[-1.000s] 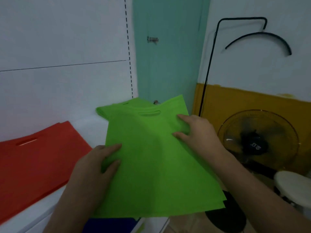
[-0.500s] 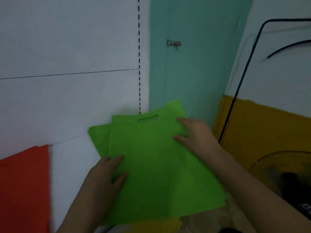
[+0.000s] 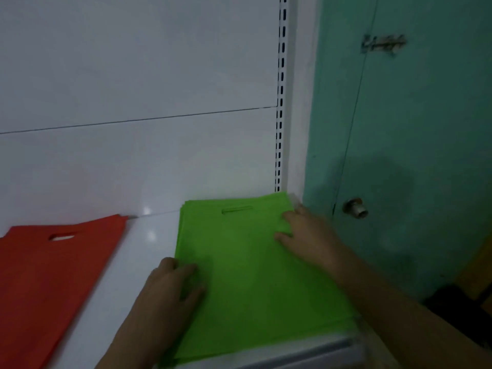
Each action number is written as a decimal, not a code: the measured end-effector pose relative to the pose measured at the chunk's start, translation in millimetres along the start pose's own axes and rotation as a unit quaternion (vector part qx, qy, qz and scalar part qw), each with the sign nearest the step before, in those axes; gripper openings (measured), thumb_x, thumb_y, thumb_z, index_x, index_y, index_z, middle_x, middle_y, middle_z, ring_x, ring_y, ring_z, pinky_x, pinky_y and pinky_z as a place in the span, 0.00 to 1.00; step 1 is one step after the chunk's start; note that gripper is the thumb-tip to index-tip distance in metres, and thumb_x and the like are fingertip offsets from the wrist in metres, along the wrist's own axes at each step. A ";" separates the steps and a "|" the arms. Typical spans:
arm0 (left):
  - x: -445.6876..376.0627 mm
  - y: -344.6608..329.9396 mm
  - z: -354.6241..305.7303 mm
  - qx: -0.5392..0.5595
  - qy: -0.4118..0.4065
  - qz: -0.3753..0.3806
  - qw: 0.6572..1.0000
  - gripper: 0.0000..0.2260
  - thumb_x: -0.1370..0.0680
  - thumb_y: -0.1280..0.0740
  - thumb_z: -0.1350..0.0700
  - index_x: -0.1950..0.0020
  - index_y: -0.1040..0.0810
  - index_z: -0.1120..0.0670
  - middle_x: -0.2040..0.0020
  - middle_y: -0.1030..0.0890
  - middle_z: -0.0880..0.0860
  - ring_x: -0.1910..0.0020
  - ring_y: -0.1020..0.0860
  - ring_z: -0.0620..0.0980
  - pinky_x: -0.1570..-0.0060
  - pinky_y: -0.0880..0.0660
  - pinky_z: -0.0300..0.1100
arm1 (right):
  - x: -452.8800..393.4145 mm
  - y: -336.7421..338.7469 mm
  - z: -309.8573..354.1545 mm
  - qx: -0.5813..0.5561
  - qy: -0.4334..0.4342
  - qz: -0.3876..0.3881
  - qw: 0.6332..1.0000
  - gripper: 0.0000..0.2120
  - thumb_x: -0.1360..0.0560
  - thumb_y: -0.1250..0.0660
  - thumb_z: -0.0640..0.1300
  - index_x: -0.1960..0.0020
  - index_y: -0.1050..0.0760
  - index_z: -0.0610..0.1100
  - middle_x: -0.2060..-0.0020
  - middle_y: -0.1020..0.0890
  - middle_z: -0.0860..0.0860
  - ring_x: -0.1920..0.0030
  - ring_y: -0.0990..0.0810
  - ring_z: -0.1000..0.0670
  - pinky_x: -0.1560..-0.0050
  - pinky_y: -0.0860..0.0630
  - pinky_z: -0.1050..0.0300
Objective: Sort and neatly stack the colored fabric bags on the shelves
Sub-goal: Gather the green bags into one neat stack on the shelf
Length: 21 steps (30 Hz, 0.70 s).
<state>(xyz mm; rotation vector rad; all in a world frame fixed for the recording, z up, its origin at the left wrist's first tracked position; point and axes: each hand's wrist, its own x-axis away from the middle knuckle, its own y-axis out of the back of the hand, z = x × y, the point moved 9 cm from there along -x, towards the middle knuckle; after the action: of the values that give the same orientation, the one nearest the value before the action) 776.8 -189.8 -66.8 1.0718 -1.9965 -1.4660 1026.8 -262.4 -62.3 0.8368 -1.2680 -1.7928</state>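
Green bags [image 3: 255,267] lie flat in a stack on the white shelf [image 3: 149,243], at its right end, handle slot toward the back panel [image 3: 133,75]. Far edge of the stack sits just short of the back panel, far right corner tucked at the foot of the slotted upright [image 3: 281,102]; several layer edges show along the left and far sides, roughly aligned. Near edge reaches about to the shelf's front lip [image 3: 306,352]. Left hand [image 3: 173,291] rests at the stack's left edge, fingers laid over the top, loosely bent, no clear pinch. Right hand [image 3: 306,235] lies flat on the top bag near the far right corner, fingers straight and spread, pressing down. Red bags [image 3: 53,275] lie on the same shelf to the left, well apart from the green ones, with a bare white strip of shelf between them, widening toward the front. Right of the upright there's a teal door [image 3: 412,129] with a knob [image 3: 355,207] and a latch [image 3: 383,43], close beside the stack's right edge
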 end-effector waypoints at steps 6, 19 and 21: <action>-3.9 -8.5 4.7 -0.037 0.043 0.007 0.998 0.23 0.22 0.43 0.43 0.28 0.33 0.49 0.26 0.40 0.56 0.30 0.39 0.58 0.31 0.41 0.49 | -4.1 -0.7 -9.7 0.017 0.021 -0.004 1.000 0.26 0.25 0.42 0.61 0.34 0.32 0.45 0.36 0.34 0.45 0.35 0.34 0.41 0.37 0.31 0.45; 117.0 91.4 59.4 0.113 0.030 -0.141 0.983 0.13 0.24 0.38 0.48 0.39 0.25 0.42 0.38 0.30 0.36 0.41 0.29 0.39 0.40 0.31 0.42 | 75.3 9.0 169.6 0.027 0.197 -0.001 0.980 0.24 0.23 0.42 0.59 0.30 0.35 0.50 0.35 0.29 0.51 0.36 0.32 0.47 0.39 0.30 0.49; 150.5 107.9 92.6 0.127 0.058 -0.153 0.978 0.12 0.24 0.38 0.46 0.40 0.25 0.41 0.38 0.29 0.35 0.40 0.29 0.37 0.40 0.30 0.42 | 93.5 -0.9 218.4 0.011 0.233 -0.002 0.972 0.23 0.23 0.42 0.59 0.31 0.34 0.51 0.36 0.29 0.52 0.36 0.31 0.47 0.40 0.29 0.50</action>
<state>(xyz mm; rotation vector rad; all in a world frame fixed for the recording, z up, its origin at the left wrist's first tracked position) 583.4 -239.0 -11.6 1.5964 -2.0427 -1.2753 796.2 -245.8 -7.5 1.1890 -0.9764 -1.4691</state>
